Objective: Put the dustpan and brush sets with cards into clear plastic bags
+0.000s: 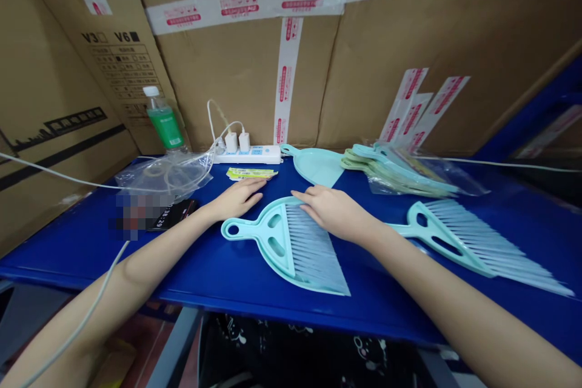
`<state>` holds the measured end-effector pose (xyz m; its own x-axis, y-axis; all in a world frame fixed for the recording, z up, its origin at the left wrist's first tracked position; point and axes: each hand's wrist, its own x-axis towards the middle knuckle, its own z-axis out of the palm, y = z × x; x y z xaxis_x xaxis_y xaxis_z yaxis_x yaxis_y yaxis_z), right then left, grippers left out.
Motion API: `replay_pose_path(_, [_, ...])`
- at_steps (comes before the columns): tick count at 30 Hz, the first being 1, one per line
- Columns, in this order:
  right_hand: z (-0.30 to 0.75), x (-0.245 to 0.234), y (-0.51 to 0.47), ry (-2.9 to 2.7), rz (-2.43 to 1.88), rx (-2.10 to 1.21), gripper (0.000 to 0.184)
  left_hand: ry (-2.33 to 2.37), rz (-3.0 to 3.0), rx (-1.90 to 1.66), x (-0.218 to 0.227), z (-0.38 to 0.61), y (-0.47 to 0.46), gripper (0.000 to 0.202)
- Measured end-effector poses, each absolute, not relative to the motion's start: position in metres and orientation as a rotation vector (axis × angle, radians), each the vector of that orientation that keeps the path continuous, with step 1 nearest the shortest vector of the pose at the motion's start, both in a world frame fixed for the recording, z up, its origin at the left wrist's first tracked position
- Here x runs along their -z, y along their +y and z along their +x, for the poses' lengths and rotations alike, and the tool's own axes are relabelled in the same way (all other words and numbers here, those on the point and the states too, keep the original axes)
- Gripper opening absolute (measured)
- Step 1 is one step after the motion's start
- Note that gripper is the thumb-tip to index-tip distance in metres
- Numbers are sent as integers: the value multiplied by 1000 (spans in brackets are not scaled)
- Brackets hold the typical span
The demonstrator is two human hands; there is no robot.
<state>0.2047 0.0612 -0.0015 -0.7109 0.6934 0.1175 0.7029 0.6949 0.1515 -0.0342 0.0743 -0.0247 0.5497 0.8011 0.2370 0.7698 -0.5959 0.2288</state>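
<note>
The open right hand [331,212] lies with its fingers on the mint-green brush [313,260] (seemingly steadying it, not gripping), while the open left hand [236,200] rests flat just beside it on the blue table [218,276].

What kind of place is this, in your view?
Probably a packing workstation in a warehouse or workshop: large brown cardboard cartons sealed with red-printed white tape, a blue workbench, and pale green plastic dustpans and brushes in a clear plastic bag.
</note>
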Motion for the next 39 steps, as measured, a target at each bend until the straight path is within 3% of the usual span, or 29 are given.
replay_pose_path(13, [214, -4, 66, -2772, -1248, 214, 40, 1199, 2618, -808, -4, -28, 50, 28])
replay_pose_path(23, [224, -16, 68, -2755, -1244, 147, 41, 633, 2773, -458, -12, 4, -3, 31])
replay_pose_path(39, [232, -10, 70, -2839, -921, 21, 57, 455, 2614, -487, -5, 4, -9, 40])
